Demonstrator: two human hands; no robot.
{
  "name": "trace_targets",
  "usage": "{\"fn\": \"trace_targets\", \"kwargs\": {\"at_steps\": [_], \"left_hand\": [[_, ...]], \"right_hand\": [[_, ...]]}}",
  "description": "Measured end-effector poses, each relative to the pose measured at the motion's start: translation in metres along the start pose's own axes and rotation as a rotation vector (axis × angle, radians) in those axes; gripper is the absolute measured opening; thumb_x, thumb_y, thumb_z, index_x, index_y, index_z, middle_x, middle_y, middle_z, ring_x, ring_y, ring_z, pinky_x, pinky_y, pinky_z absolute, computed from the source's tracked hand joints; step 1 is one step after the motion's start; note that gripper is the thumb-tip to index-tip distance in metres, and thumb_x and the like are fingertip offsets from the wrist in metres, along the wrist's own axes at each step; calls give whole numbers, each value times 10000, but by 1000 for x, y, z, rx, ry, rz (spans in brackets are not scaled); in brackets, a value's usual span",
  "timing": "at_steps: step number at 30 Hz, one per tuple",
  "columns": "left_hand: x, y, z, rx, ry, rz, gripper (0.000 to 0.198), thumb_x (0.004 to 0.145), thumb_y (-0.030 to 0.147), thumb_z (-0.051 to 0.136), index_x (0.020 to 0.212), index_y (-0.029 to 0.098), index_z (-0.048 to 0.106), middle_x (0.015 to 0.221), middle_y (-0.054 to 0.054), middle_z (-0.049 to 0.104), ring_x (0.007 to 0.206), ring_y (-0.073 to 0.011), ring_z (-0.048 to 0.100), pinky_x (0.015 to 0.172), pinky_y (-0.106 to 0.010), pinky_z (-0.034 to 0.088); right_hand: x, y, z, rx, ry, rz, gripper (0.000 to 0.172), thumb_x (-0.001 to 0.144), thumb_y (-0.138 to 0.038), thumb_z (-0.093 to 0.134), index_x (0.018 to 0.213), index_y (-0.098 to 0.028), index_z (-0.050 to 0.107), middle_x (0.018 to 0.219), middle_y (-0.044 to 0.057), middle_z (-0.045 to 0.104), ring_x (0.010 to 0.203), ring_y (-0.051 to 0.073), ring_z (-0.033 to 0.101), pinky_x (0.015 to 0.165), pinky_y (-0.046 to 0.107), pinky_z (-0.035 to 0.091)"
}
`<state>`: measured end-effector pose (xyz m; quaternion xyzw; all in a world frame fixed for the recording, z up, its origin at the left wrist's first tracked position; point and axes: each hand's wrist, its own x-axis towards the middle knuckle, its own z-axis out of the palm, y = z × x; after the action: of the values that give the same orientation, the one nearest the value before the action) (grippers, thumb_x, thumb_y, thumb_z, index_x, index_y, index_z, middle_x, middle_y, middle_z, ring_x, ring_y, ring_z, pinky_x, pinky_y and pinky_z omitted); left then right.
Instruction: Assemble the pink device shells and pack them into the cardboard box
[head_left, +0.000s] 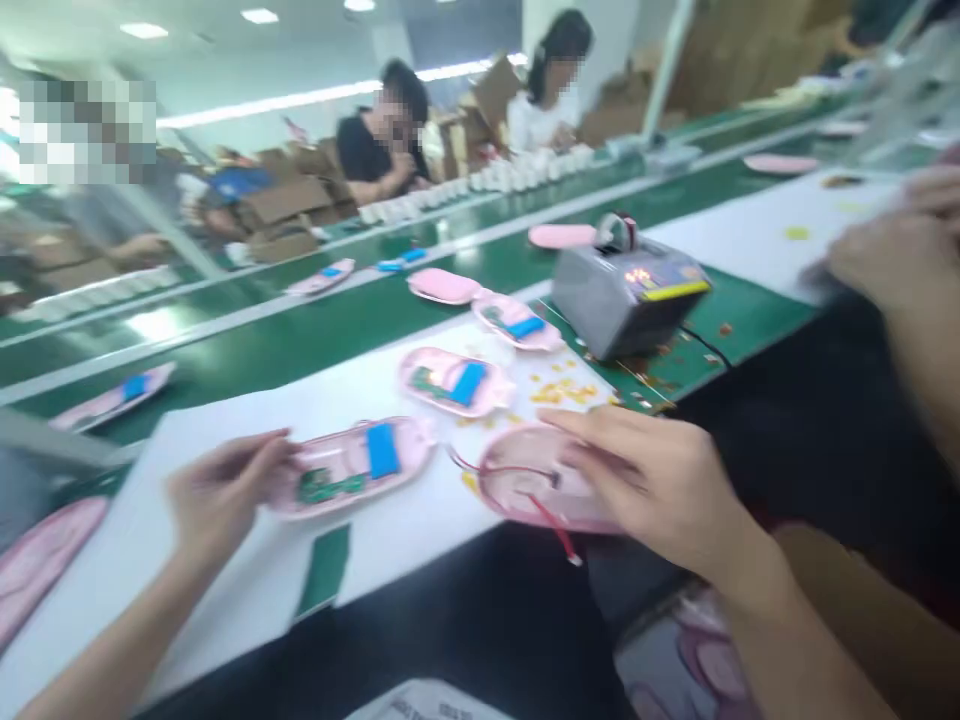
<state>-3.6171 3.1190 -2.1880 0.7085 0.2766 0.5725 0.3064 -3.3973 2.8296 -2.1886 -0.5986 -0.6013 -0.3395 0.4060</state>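
My left hand [225, 490] pinches the left end of a pink oval plastic shell [341, 450], just over the white sheet. Inside that shell lie a green circuit board [319, 487] and a blue block [382, 450]. On the right, my right hand [652, 480] grips a second pink shell [517, 500] by its far right side. Red and dark wires run across this one, and a red lead [553, 527] with a white connector hangs over its near edge. The two shells are apart. Motion blurs the fingers somewhat.
Two more fitted pink shells [454, 382] lie ahead on the white sheet [232, 580], near scattered yellow pieces [566, 390]. A grey tape dispenser [630, 295] stands behind them to the right. Beyond runs a green belt [247, 350]. A co-worker's hands [892, 250] are at the right edge.
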Motion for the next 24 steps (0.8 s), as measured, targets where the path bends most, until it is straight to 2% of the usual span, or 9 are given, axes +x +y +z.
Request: {"fn": "trace_targets", "kwargs": {"at_steps": [2,5,7,10,12,14,18,22,24], "left_hand": [[5,-13,-28,-192,-41,-66,394,694,490,775,853,139,692,677,11,683,659,-166,640,567,-221,485],[10,-25,-35,-413,-196,-12,322,727,448,751,810,142,694,676,-51,693,654,-201,660,537,-250,477],[13,-30,-33,-359,-132,256,211,833,373,679,823,163,702,753,-58,695,713,-189,653,616,-277,501],[17,-36,-33,-13,109,795,133,918,218,589,863,187,706,844,-49,682,784,-174,596,720,-302,483],[18,-40,-34,241,195,955,186,920,108,531,886,186,696,880,-46,679,757,-177,559,689,-312,443],[19,-41,-36,338,128,936,212,899,57,522,860,182,689,900,-37,673,727,-174,542,650,-317,402],[23,-43,-44,122,-186,784,123,871,116,642,806,198,706,839,-10,626,786,-156,557,706,-299,420],[24,-50,-42,72,94,727,134,899,189,624,816,211,728,893,-61,543,819,-179,508,692,-301,438],[22,-54,-36,-24,126,732,133,907,195,608,824,210,711,1017,-72,546,853,-171,534,707,-300,470]], "right_hand": [[73,-38,45,-106,-133,-224,358,907,-136,495,1202,-228,675,977,44,717,856,176,660,726,264,491],[134,-79,108,-286,-336,-405,370,880,-98,464,1159,-182,691,914,61,703,809,194,644,658,280,441],[150,-95,135,-350,-400,-457,370,892,-107,448,1165,-185,685,845,46,685,728,177,621,605,272,396],[157,-110,155,-309,-344,-464,367,931,-144,419,1190,-203,672,801,23,669,691,153,600,581,259,367],[158,-117,162,-270,-271,-444,358,941,-157,415,1175,-199,683,801,20,675,705,148,600,591,254,372],[158,-119,168,-263,-225,-430,347,938,-158,424,1144,-200,700,797,15,679,686,143,593,581,255,372],[155,-116,175,-285,-229,-429,349,932,-159,439,1165,-198,695,772,11,670,634,143,573,563,267,363],[153,-115,173,-209,-312,-395,338,923,-148,454,1146,-207,702,744,1,658,616,135,566,577,265,378],[154,-118,170,-150,-346,-368,336,918,-143,461,1136,-213,707,733,-4,656,630,131,577,588,254,395]]}}
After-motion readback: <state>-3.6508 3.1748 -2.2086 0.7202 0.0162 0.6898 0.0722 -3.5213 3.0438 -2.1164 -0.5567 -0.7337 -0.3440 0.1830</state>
